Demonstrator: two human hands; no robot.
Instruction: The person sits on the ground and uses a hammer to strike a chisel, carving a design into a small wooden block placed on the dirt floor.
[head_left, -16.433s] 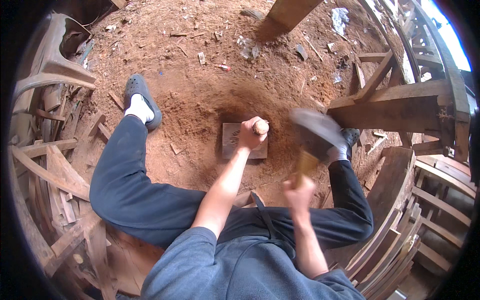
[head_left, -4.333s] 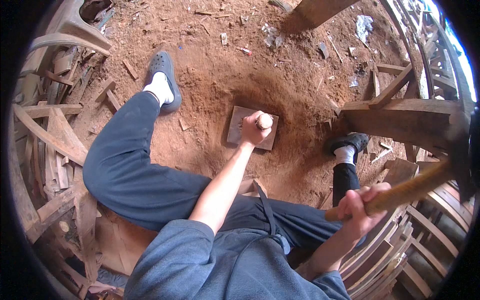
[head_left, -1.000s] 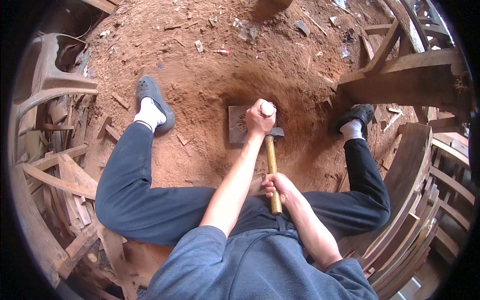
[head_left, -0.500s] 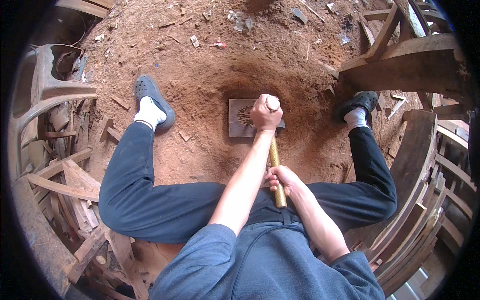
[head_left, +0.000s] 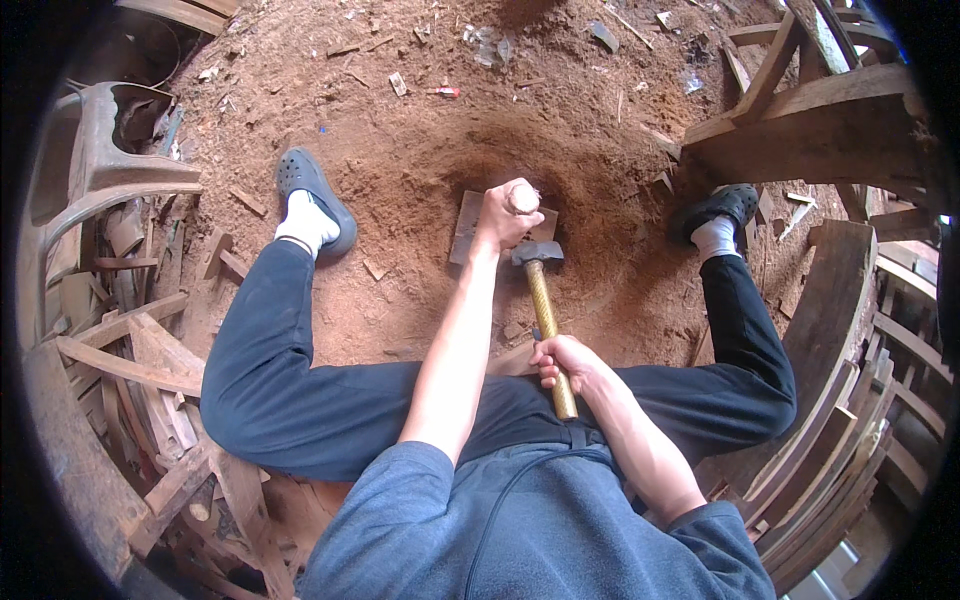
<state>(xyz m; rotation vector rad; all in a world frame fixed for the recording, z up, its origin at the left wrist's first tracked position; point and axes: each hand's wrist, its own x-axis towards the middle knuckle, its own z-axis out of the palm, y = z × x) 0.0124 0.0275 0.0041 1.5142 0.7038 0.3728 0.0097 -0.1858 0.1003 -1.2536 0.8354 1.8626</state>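
Surface: bare red-brown dirt floor (head_left: pixel 400 170), loose and dusty, with wood chips and scraps scattered over it. The person sits on it, legs spread, dark clog-type shoes on both feet. Curved wooden pieces (head_left: pixel 830 400) are stacked along the right edge, more offcuts (head_left: pixel 130 350) are piled on the left, and a heavy timber frame (head_left: pixel 810 130) stands upper right.

Packaging: a few small crumpled wrappers (head_left: pixel 485 42) lie on the dirt near the top edge, clear or pale (too small to tell more), with a small red scrap (head_left: pixel 445 91) just beside them.

Left hand (head_left: pixel 503 215): fist closed around a pale wooden peg (head_left: pixel 523 198), held upright over a flat square wooden block (head_left: pixel 470 225) lying in a shallow hollow in the dirt.

Right hand (head_left: pixel 562 362): closed on the lower part of the hammer (head_left: pixel 545 300) handle. The long axis runs nearly straight away from the body, with the dark metal head at the far end, just beside the left fist, at the block's near edge. The handle is yellowish wood, its butt end near the waist.
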